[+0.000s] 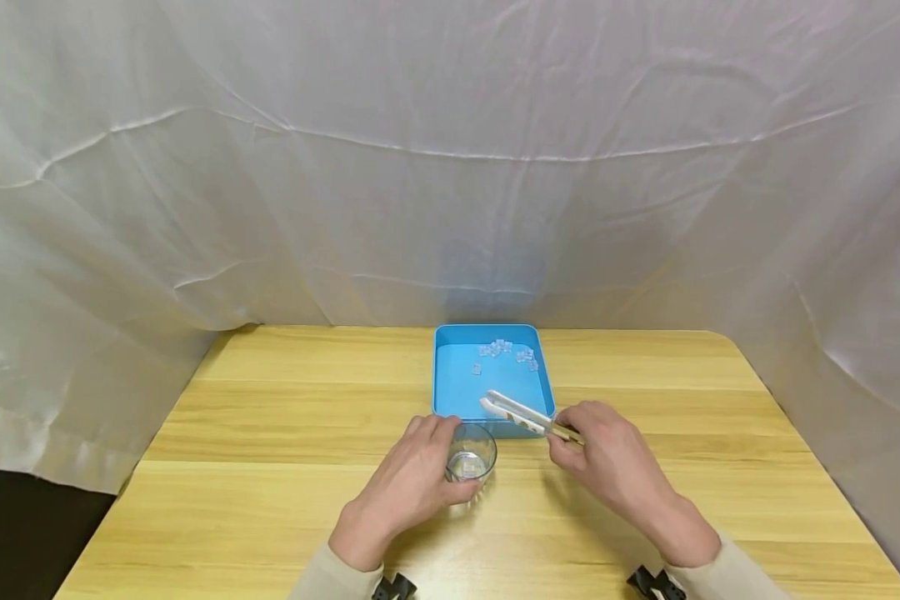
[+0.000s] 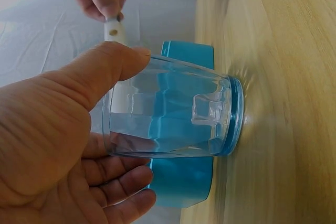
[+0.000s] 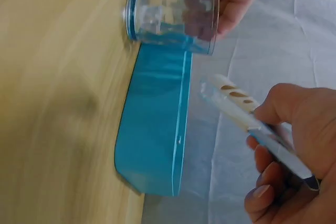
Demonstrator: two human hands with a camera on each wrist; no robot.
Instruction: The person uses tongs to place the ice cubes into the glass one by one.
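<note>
My left hand grips a clear drinking glass near its rim, thumb on the near side and fingers on the far side. The glass stands upright on the table, and a clear cube lies at its bottom. In my right hand is a pair of light-coloured tongs, held between thumb and fingers. Their tips hang over the near part of a blue tray, right of the glass. A translucent bit shows at the tips in the right wrist view; I cannot tell whether it is a cube.
Several clear cubes lie in the back of the tray, with more by its right wall. The tray sits at the back of the wooden table, close to a pale curtain that surrounds the table's back and sides.
</note>
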